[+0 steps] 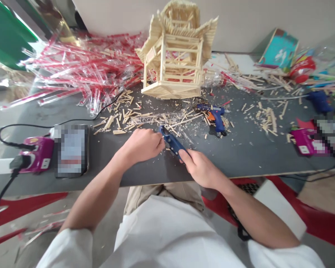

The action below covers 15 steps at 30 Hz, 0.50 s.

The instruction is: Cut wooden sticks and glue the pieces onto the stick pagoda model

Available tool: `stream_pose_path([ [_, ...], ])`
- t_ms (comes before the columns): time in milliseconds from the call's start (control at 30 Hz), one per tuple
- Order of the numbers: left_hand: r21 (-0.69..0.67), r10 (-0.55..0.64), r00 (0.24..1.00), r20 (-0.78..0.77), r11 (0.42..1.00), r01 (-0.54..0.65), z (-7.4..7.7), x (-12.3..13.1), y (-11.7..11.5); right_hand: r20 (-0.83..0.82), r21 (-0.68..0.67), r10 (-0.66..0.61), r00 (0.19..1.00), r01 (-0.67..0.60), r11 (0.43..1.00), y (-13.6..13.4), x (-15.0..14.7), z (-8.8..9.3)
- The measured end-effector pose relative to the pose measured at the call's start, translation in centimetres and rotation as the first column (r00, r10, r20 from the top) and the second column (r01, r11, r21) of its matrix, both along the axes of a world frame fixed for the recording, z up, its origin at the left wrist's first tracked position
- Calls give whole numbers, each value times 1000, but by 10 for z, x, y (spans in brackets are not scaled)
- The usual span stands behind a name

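Observation:
My right hand (202,167) is closed around the handles of blue hand cutters (171,141), which point up and to the left over the table. Beside the head of the cutters is my left hand (145,144), its fingers curled closed. Whatever it pinches is hidden by the fingers. Just beyond both hands lie short cut pieces of wooden stick (120,131) and fine chips. A model building made of wooden sticks (181,74), with tiered, upturned roofs, stands upright at the back of the table. To its front right, a blue glue gun (218,120) lies on its side.
Red-and-clear plastic wrappers (92,67) are heaped at the back left. A phone (72,150) and a purple power strip (38,153) with cords lie on the left. Another purple power strip (308,141), a second glue gun (319,100) and a turquoise box (279,48) are on the right.

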<state>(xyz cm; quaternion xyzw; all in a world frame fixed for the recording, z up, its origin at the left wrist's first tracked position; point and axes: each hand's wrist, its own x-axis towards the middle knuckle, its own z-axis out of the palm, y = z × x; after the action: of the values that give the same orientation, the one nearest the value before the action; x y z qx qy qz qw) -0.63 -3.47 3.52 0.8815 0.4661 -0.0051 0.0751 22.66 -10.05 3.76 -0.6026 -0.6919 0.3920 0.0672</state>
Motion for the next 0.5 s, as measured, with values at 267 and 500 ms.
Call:
stream_pose_path([
  [267, -20, 34, 999, 31, 999, -34, 17, -19, 5, 18, -60, 35, 999, -34, 998, -23, 28, 22],
  [500, 4, 55, 957, 284, 998, -59, 0, -18, 17, 344, 446, -233, 910, 60, 893, -40, 76, -15],
])
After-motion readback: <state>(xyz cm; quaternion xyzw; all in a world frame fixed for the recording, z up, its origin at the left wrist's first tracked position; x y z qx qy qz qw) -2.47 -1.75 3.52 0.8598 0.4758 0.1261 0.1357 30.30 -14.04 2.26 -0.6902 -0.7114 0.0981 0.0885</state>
